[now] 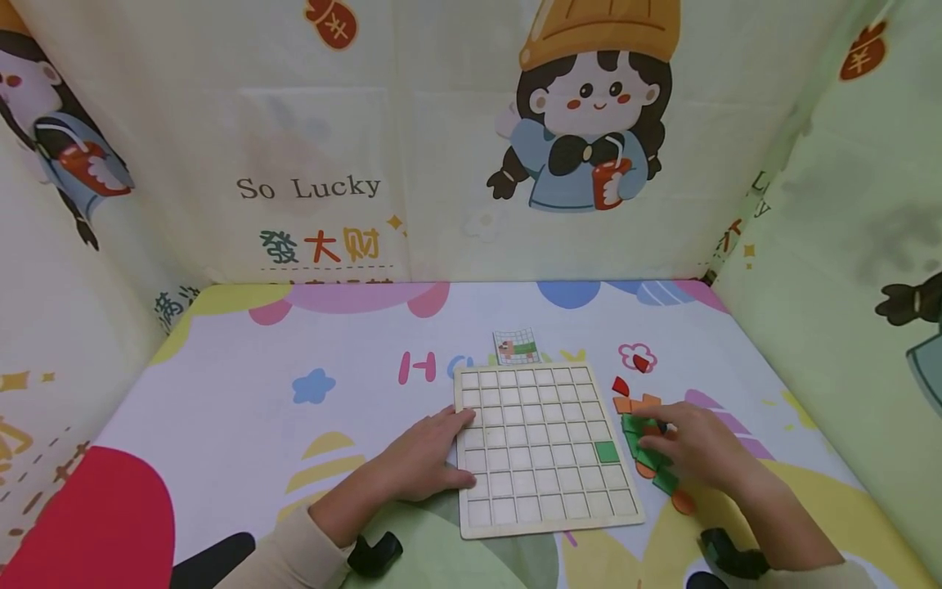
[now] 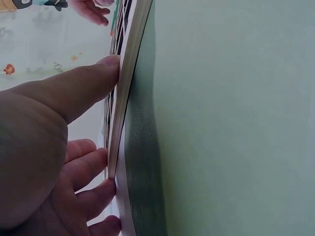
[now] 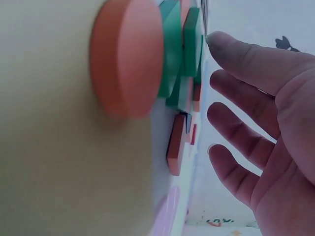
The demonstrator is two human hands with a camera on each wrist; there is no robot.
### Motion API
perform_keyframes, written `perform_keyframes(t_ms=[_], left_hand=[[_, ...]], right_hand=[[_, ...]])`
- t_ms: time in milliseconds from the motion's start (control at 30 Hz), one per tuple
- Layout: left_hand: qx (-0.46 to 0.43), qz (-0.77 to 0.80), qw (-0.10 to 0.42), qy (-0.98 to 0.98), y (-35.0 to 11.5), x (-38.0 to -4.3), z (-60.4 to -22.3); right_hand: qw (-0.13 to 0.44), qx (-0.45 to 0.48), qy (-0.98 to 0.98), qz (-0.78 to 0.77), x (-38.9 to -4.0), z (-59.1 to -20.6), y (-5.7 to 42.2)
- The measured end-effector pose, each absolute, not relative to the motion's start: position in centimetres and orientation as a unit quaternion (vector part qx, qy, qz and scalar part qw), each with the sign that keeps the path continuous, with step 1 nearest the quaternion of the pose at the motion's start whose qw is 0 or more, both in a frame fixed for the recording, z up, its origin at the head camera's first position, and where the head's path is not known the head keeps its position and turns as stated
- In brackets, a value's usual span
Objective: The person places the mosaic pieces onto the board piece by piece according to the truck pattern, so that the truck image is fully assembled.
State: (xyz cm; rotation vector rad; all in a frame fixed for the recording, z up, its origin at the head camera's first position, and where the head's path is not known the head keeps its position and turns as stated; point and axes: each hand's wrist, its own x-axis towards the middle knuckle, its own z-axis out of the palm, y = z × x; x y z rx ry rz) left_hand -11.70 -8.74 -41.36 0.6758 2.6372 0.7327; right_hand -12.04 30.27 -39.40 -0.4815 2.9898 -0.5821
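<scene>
A pale wooden grid board [image 1: 552,529] lies on the table, with one green square [image 1: 607,452] in a cell at its right side. My left hand [image 1: 423,458] rests on the board's left edge, thumb and fingers spread along it; the left wrist view shows the fingertips against the wooden edge [image 2: 129,64]. To the right of the board, my right hand [image 1: 695,446] hovers over a pile of green pieces [image 1: 631,442] and orange pieces. Its fingers are slightly bent, and nothing shows between them and the thumb in the right wrist view. A rounded orange piece [image 3: 133,59] is nearest that camera.
A small picture card [image 1: 517,347] with a coloured grid pattern lies behind the board. Two red pieces [image 1: 621,386] lie beyond the pile. Printed cloth covers the table [image 1: 221,409], and a printed curtain [image 1: 441,147] stands at the back and both sides.
</scene>
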Motion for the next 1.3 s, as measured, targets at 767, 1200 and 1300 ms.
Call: perform_keyframes(t_ms=[767, 1200, 1300], left_hand=[[0.234, 0.25, 0.162, 0.925, -8.59, -11.62, -41.2], [0.234, 0.249, 0.161, 0.926, -8.59, -11.61, -41.11], [0.231, 0.247, 0.163, 0.927, -8.55, -11.62, -41.09]], right_hand=[[0.05, -0.143, 0.974, -0.168, -12.94, -39.55, 30.03], [0.034, -0.159, 0.972, -0.172, -12.9, -39.63, 29.78], [0.034, -0.16, 0.971, -0.172, -12.89, -39.6, 29.75]])
